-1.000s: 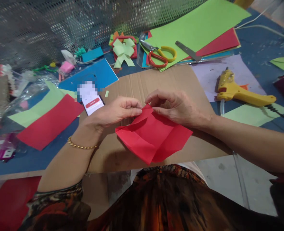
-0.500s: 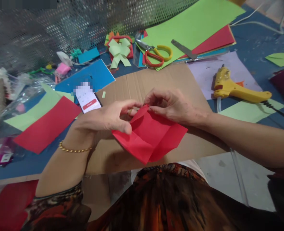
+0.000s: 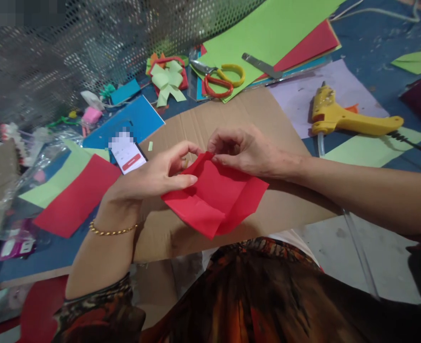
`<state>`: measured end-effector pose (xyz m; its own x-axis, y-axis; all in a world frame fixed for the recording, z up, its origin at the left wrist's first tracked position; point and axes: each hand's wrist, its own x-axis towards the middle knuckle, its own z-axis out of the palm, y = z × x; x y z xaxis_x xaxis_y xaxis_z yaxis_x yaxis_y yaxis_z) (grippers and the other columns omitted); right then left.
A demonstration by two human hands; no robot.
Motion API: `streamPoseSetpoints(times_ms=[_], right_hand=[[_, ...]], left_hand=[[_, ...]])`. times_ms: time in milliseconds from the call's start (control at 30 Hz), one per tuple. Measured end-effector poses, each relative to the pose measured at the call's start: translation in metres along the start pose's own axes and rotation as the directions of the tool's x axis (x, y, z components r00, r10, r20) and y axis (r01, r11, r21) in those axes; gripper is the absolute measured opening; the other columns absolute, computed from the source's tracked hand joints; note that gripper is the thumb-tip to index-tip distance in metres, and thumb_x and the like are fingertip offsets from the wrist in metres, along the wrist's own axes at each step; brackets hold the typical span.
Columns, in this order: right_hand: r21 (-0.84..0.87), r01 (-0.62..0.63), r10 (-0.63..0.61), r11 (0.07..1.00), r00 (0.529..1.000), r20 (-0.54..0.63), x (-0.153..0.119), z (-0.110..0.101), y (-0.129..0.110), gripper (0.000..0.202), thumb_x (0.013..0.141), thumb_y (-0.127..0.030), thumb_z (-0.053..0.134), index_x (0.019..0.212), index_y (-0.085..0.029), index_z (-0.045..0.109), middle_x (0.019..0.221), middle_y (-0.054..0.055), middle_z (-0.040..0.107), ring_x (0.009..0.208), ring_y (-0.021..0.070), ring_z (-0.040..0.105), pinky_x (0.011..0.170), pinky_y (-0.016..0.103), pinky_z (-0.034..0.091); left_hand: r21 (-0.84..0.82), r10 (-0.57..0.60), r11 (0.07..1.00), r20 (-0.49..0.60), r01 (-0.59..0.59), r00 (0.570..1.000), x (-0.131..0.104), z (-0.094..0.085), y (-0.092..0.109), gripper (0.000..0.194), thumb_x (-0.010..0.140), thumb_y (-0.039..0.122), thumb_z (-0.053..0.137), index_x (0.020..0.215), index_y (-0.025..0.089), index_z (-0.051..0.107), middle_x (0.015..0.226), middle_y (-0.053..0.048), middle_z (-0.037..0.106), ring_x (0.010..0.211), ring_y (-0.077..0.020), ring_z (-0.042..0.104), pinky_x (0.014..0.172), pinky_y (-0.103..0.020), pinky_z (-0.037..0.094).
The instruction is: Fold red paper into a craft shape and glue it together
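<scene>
A folded red paper (image 3: 221, 190) is held over the brown cardboard (image 3: 182, 128), its pointed top edge between my hands. My left hand (image 3: 164, 171) grips its left side, with the thumb on the near face and the other fingers partly hidden behind. At the upper corner, the thumb and forefinger of my right hand (image 3: 246, 150) pinch the paper's edge. The paper's lower part spreads open in creased flaps towards my body.
Behind the cardboard lie scissors (image 3: 219, 81), a metal blade (image 3: 262, 65) and green sheets (image 3: 267, 33). A yellow glue gun (image 3: 353, 119) rests at the right. A phone (image 3: 128, 155), a red strip (image 3: 78, 195) and a paper bow (image 3: 168, 81) are at the left.
The view has shifted slightly. My left thumb has moved in and now lies flatter on the red paper. My right hand keeps its pinch at the top corner.
</scene>
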<state>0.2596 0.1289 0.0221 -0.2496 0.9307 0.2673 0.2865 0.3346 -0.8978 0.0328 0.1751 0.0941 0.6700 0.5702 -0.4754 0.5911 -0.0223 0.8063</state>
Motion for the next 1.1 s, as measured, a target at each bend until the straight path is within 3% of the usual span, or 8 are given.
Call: streamPoseSetpoints(times_ms=[300, 533, 800, 900, 1000, 1100], right_hand=[[0.028, -0.063, 0.062, 0.998, 0.998, 0.033, 0.0, -0.001, -0.004, 0.014, 0.086, -0.009, 0.064, 0.085, -0.022, 0.071, 0.073, -0.003, 0.068, 0.067, 0.0114, 0.059, 0.065, 0.026, 0.046], [0.044, -0.043, 0.04, 0.998, 0.997, 0.06, 0.0, -0.004, -0.001, 0.016, 0.085, -0.009, 0.063, 0.085, -0.022, 0.072, 0.075, -0.003, 0.072, 0.067, 0.0108, 0.061, 0.061, 0.025, 0.045], [0.015, 0.009, -0.009, 1.0, 0.999, 0.038, 0.001, -0.003, 0.001, 0.016, 0.081, -0.007, 0.062, 0.08, -0.021, 0.069, 0.071, -0.003, 0.068, 0.064, 0.0098, 0.057, 0.058, 0.025, 0.043], [0.005, 0.017, -0.017, 1.0, 0.999, 0.036, 0.0, -0.002, 0.002, 0.015, 0.082, -0.007, 0.061, 0.081, -0.021, 0.068, 0.069, -0.004, 0.065, 0.063, 0.0098, 0.055, 0.059, 0.025, 0.042], [0.024, 0.031, -0.032, 0.999, 0.999, 0.04, 0.0, -0.001, 0.004, 0.015, 0.081, -0.007, 0.062, 0.081, -0.021, 0.068, 0.068, -0.003, 0.064, 0.063, 0.0098, 0.054, 0.059, 0.025, 0.042], [0.057, 0.06, -0.062, 0.997, 0.997, 0.04, -0.001, 0.0, 0.004, 0.015, 0.081, -0.006, 0.06, 0.079, -0.02, 0.068, 0.069, -0.003, 0.064, 0.062, 0.0091, 0.053, 0.059, 0.025, 0.041]], left_hand=[[-0.047, 0.075, 0.996, 0.023, -0.073, 0.997, 0.004, -0.004, -0.006, 0.038, 0.082, 0.03, 0.075, 0.116, 0.021, 0.058, 0.098, -0.003, 0.077, 0.074, -0.0153, 0.072, 0.058, -0.02, 0.053], [-0.024, 0.127, 0.992, 0.025, -0.126, 0.992, 0.007, -0.007, -0.011, 0.037, 0.085, 0.027, 0.07, 0.119, 0.022, 0.057, 0.102, -0.001, 0.076, 0.076, -0.0139, 0.072, 0.06, -0.019, 0.053], [0.025, 0.169, 0.985, 0.05, -0.17, 0.984, 0.006, -0.009, -0.011, 0.04, 0.085, 0.036, 0.078, 0.118, 0.02, 0.063, 0.106, -0.003, 0.075, 0.087, -0.0171, 0.073, 0.064, -0.019, 0.055], [-0.078, 0.177, 0.982, 0.098, -0.17, 0.979, 0.006, -0.009, -0.012, 0.052, 0.082, 0.047, 0.087, 0.121, 0.02, 0.065, 0.108, -0.006, 0.077, 0.092, -0.0203, 0.076, 0.066, -0.021, 0.057], [-0.222, 0.178, 0.964, 0.14, -0.144, 0.974, 0.007, -0.006, -0.013, 0.073, 0.071, 0.074, 0.089, 0.115, 0.019, 0.071, 0.104, -0.008, 0.079, 0.093, -0.0235, 0.077, 0.069, -0.026, 0.061], [-0.314, 0.141, 0.941, 0.035, -0.123, 0.989, 0.009, 0.0, -0.013, 0.07, 0.08, 0.083, 0.075, 0.102, 0.017, 0.074, 0.094, -0.007, 0.079, 0.085, -0.02, 0.076, 0.068, -0.026, 0.061]])
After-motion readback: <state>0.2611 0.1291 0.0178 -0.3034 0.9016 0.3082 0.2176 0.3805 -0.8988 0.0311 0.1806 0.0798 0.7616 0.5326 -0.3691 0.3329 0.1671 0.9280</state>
